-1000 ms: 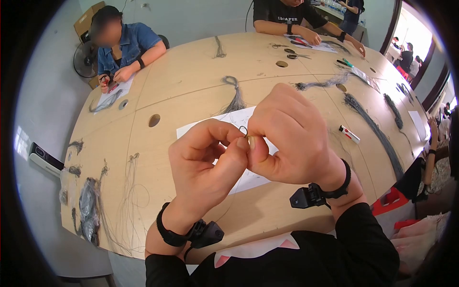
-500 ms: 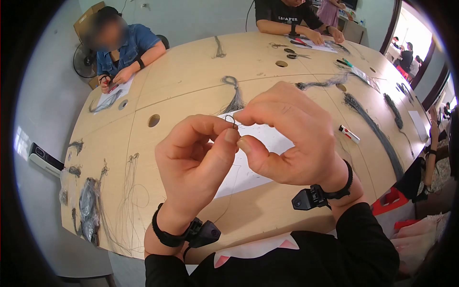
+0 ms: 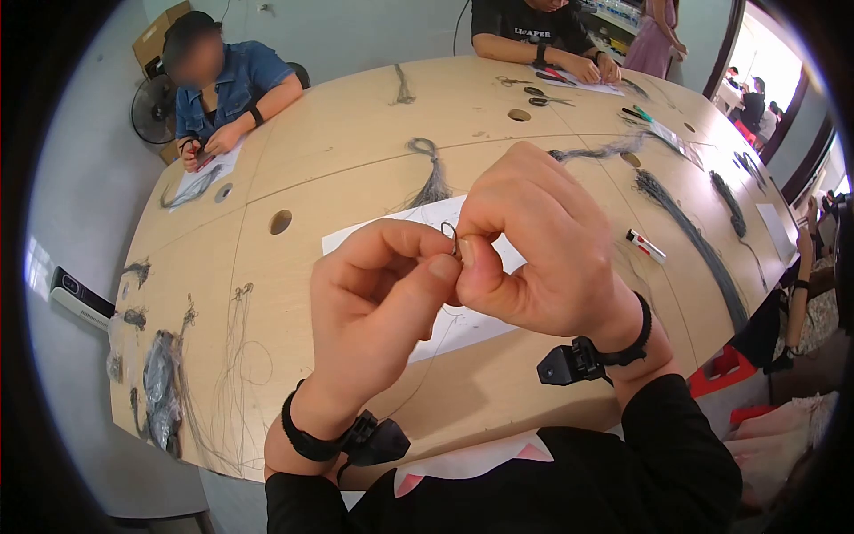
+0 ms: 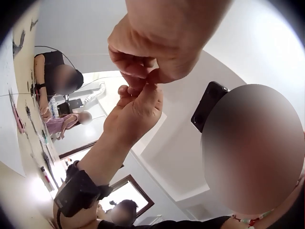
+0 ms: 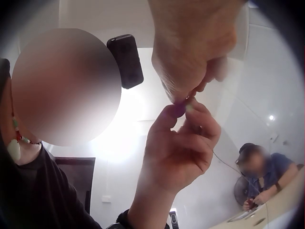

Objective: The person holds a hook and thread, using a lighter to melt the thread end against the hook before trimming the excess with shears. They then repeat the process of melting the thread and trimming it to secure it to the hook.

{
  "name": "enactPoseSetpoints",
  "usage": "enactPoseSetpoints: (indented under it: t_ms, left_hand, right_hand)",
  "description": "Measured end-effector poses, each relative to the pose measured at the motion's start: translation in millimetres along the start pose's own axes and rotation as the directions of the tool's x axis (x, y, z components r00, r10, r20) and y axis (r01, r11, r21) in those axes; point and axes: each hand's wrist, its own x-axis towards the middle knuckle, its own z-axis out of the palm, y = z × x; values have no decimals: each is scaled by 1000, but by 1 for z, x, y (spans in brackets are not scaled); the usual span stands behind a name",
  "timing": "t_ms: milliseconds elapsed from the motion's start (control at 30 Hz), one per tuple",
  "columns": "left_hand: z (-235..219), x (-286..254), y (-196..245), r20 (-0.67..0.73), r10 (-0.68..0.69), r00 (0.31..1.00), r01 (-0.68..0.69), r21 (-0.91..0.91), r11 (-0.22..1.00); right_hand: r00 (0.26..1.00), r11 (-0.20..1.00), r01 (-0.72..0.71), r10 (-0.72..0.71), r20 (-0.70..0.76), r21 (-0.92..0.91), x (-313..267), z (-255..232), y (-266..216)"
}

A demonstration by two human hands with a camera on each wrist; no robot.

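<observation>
Left hand and right hand both pinching base of dark strand loop; best keep grips steady, loop toward twelve o'clock, avoiding slip.

blk tee: "aper" legible, rest unclear

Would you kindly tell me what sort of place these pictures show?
Probably a small handcraft workroom: several people share one large table, with bundles of grey strands and scissors laid out on it.
</observation>
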Motion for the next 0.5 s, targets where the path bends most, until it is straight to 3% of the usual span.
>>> enactPoseSetpoints:
  t_ms: [200, 367, 500]
  left_hand:
    - [2, 3, 1, -63, -156, 986, 143, -166, 976]
    - [1, 3, -4, -53, -106, 993, 94, -197, 976]
    - [-3, 3, -6, -2, -36, 999, 35, -153, 988]
  right_hand:
    - [999, 1000, 29, -29, -15, 2, -1, 4, 2]
    - [999, 999, 53, -53, -9, -11, -3, 5, 5]
    - [988, 986, 152, -154, -26, -69, -4, 7, 8]
